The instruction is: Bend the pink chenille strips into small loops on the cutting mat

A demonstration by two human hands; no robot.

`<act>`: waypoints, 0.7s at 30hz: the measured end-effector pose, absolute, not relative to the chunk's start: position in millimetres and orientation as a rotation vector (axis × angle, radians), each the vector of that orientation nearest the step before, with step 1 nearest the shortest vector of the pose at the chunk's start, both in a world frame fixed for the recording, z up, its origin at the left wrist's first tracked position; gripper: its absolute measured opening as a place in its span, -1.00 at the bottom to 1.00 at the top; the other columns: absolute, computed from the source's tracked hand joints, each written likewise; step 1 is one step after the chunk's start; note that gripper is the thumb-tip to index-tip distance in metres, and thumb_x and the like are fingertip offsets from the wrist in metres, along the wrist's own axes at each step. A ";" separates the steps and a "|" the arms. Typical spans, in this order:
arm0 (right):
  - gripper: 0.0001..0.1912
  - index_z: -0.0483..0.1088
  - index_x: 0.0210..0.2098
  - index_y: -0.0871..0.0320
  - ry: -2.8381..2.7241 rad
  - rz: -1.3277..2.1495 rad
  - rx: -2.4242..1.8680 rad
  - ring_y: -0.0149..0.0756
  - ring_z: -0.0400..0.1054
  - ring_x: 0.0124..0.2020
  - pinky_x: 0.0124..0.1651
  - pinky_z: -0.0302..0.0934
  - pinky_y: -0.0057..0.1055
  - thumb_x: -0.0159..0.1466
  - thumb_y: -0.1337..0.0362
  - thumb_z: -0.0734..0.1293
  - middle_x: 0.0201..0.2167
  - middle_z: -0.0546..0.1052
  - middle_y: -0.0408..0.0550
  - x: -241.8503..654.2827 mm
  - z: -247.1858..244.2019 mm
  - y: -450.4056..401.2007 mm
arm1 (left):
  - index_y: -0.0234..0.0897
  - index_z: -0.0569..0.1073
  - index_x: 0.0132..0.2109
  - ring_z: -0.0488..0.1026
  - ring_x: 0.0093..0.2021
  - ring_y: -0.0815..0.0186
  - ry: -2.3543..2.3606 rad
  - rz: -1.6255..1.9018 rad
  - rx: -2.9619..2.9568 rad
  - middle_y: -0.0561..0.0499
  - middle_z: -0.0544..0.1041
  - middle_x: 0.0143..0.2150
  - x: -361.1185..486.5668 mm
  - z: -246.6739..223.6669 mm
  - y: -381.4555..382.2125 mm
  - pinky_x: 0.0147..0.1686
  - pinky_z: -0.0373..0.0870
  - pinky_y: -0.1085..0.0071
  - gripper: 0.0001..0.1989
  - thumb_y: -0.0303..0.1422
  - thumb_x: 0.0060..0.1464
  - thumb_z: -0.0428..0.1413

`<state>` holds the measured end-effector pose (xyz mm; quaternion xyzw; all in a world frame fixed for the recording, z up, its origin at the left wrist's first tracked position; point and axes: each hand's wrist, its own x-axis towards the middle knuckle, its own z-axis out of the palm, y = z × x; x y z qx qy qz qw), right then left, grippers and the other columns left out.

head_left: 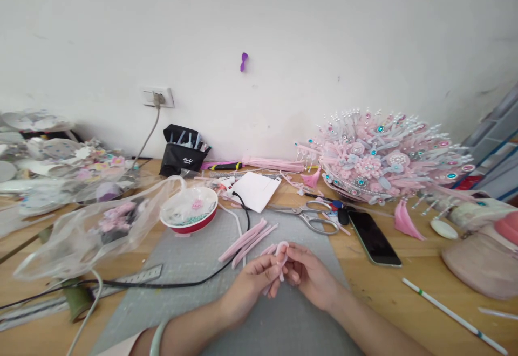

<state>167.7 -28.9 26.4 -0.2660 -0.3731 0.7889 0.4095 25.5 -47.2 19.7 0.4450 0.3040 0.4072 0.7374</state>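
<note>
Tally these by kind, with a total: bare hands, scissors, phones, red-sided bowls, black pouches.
Bare hands (left hand, right hand): 2
Scissors: 1 pair
Phone: 1
Red-sided bowl: 1
Black pouch: 1
Total: 6

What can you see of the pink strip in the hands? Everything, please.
The pink strip is pale, slender and soft-looking, perhaps fuzzy like a pipe cleaner. Its top curves over into a small loop, and a short length shows below, pointing downward. The fingertips of the left hand and right hand pinch it between them, hiding much of its middle, so its full length and how the loop is fastened can't be told. It's held over the gray mat.
</note>
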 end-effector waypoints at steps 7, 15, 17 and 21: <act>-0.80 0.39 -0.51 0.26 -0.896 1.934 -0.675 -0.60 -0.02 -0.73 -0.62 -0.10 -0.60 0.09 0.22 0.33 -0.74 0.28 -0.27 165.0 23.4 -31.7 | -0.34 0.35 -0.45 0.17 -0.67 0.49 0.641 0.846 1.029 0.10 0.35 -0.66 27.7 19.0 -49.9 -0.61 0.01 0.53 -0.70 -0.15 -0.12 0.15; -0.83 0.42 -0.52 0.26 -0.868 1.914 -0.655 -0.59 -0.02 -0.74 -0.57 -0.03 -0.56 0.09 0.26 0.32 -0.77 0.30 -0.26 166.2 22.3 -32.8 | -0.36 0.39 -0.39 0.16 -0.70 0.50 0.609 0.864 1.077 0.13 0.32 -0.69 26.7 19.4 -51.0 -0.64 0.07 0.55 -0.72 -0.17 -0.07 0.12; -0.82 0.43 -0.52 0.27 -0.875 1.917 -0.655 -0.57 0.00 -0.74 -0.59 -0.02 -0.56 0.09 0.26 0.32 -0.78 0.30 -0.25 166.4 22.7 -32.5 | -0.36 0.40 -0.40 0.21 -0.66 0.48 0.592 0.878 1.043 0.09 0.37 -0.63 27.2 20.0 -50.5 -0.63 0.12 0.54 -0.74 -0.20 -0.07 0.13; -0.82 0.43 -0.51 0.27 -0.874 1.939 -0.660 -0.53 0.06 -0.74 -0.65 -0.03 -0.55 0.03 0.23 0.36 -0.75 0.31 -0.23 165.3 21.3 -32.9 | -0.39 0.44 -0.41 0.31 -0.49 0.40 0.575 0.900 0.927 -0.05 0.45 -0.42 28.0 22.8 -48.3 -0.52 0.22 0.50 -0.76 -0.25 -0.12 0.17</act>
